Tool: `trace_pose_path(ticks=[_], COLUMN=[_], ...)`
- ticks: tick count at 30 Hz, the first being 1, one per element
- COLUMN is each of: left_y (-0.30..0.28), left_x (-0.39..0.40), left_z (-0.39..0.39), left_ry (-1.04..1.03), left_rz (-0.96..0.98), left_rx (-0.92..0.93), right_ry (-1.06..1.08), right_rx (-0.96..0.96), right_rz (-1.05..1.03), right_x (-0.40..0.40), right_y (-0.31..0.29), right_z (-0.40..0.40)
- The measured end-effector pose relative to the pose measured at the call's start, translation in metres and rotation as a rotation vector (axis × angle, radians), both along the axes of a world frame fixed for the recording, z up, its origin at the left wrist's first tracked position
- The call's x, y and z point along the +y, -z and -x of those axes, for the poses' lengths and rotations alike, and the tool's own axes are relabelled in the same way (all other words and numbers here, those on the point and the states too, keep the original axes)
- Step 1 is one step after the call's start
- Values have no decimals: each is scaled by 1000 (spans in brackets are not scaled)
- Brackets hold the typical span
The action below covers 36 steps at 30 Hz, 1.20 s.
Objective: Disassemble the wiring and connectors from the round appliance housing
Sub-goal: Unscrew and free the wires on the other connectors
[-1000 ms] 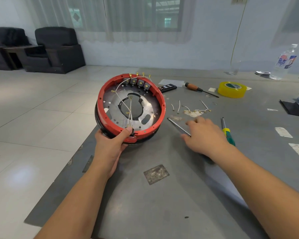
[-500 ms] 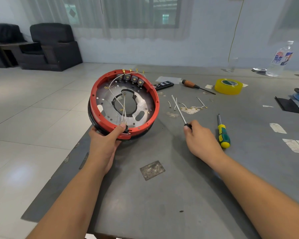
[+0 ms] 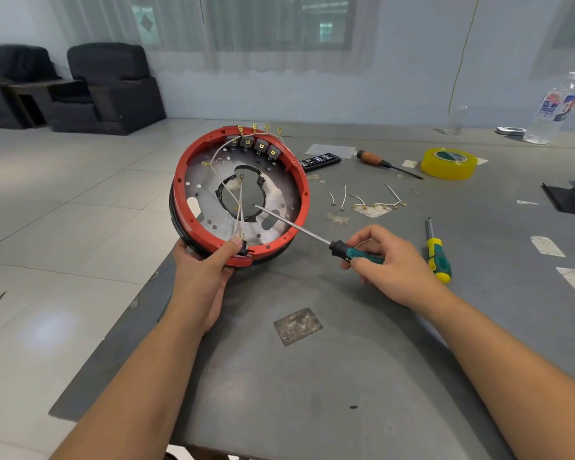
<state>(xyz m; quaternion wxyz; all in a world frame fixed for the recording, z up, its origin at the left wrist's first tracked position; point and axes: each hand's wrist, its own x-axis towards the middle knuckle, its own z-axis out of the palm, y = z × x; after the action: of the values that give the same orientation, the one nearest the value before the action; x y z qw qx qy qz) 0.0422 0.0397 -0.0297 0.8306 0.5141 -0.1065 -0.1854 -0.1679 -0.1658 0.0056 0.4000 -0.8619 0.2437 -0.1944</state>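
1. Since half a second earlier, the right hand (image 3: 390, 260) had lifted the green-handled screwdriver (image 3: 356, 252) off the table (image 3: 312, 376) and swung its tip into the housing (image 3: 239, 194).
2. That housing stood tilted at the table's left edge; the left hand (image 3: 203, 270) gripped its rim at 6 o'clock, thumb on the white wires (image 3: 239, 207).
3. Black connectors (image 3: 254, 146) sat at 12 o'clock.
4. Fingers of the right hand pinched the handle.
5. Removed wire pieces (image 3: 369, 200) lay at 3 o'clock, beyond them a second screwdriver (image 3: 437, 254).
6. Risk: the tip could slip on bare metal and jab the thumb, or the housing could tip off the edge.

Makeshift repair workshop: gray worktable (image 3: 312, 393), screwdrivers (image 3: 438, 254), tape roll (image 3: 448, 162), tiled floor (image 3: 63, 244).
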Motion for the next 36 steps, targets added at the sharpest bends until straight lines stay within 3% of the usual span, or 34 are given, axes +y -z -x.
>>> trace_pose_path(ticks=[5,9,12,16,21,36], left_y=[0,3,3,1,1,3], left_x=[1,3,2,1,1,2], left_z=[-3,-4,-3,-2,-3,-2], left_ry=[20,71,84,58,61,121], left_rz=[34,39,21,3,-20,26], left_rx=[-13,-57,-94,-77,-43,-30], right_ry=[-10,-47,38,144,180,103], right_rx=[-187,-410,-618,-816,-791,-822], right_rz=[-127,-415,-681,-833,-766,-888], right_x=[-7,-14,-15,-12,-13,-11], right_y=[2,1,0,0,1,7], right_z=[6,7,4,-2,-6,-11])
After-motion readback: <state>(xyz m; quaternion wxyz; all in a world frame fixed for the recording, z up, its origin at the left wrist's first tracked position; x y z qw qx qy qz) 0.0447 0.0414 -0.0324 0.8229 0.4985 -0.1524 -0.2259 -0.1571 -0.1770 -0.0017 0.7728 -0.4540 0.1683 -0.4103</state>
